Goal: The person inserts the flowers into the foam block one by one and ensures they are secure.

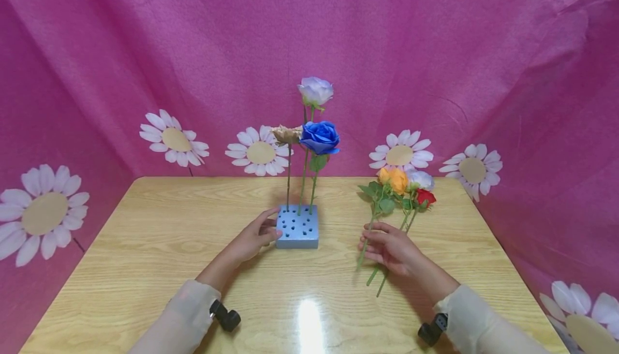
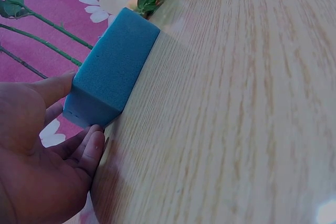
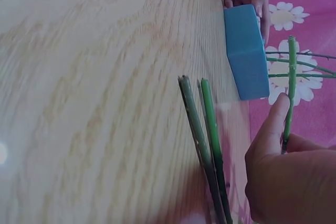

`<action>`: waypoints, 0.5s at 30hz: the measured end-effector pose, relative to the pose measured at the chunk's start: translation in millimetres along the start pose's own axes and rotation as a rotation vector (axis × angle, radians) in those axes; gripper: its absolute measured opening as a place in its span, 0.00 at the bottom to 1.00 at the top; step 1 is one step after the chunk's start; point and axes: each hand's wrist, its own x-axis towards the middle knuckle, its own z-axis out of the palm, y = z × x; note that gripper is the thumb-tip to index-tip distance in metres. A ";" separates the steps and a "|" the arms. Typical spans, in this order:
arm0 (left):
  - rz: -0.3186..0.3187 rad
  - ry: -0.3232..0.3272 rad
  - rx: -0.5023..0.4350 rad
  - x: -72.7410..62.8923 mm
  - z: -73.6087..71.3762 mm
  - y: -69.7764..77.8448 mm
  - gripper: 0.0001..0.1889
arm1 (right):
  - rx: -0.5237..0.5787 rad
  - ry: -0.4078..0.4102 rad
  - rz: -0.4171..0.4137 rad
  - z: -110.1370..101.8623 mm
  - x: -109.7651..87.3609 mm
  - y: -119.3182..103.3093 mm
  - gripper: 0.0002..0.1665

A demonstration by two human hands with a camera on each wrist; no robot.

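My left hand (image 1: 252, 240) holds the left end of a light blue block (image 1: 297, 244) with holes in its top. In the left wrist view the thumb presses the block's (image 2: 115, 59) edge, with the curled fingertips at its lower corner. Three artificial flowers stand in the back holes: a pale lilac rose (image 1: 316, 91), a blue rose (image 1: 320, 137) and a tan-gold flower (image 1: 286, 135). To the right, my right hand (image 1: 394, 250) pinches the green stem (image 3: 292, 72) of an orange rose (image 1: 398, 181) between thumb and fingers, the stem's lower end pointing toward me.
Beside the right hand, a red rose (image 1: 425, 198) and a pale lilac rose (image 1: 420, 179) lie on the wooden table (image 1: 159, 236). Their stem ends (image 3: 207, 124) stick out below that hand. A pink cloth (image 1: 232, 48) with printed daisies hangs around the back and sides.
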 end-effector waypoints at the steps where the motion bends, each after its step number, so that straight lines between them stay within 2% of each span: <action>1: -0.001 0.000 0.000 0.1 0.1 -0.2 0.34 | -0.003 0.003 -0.004 1.0 -0.1 0.4 0.17; 9: -0.003 0.003 0.001 1.2 0.8 -0.6 0.34 | -0.020 0.028 -0.032 10.8 -0.3 5.1 0.16; 15: -0.007 0.011 0.003 0.8 1.2 -0.5 0.34 | -0.058 0.054 -0.055 18.0 -1.6 8.9 0.18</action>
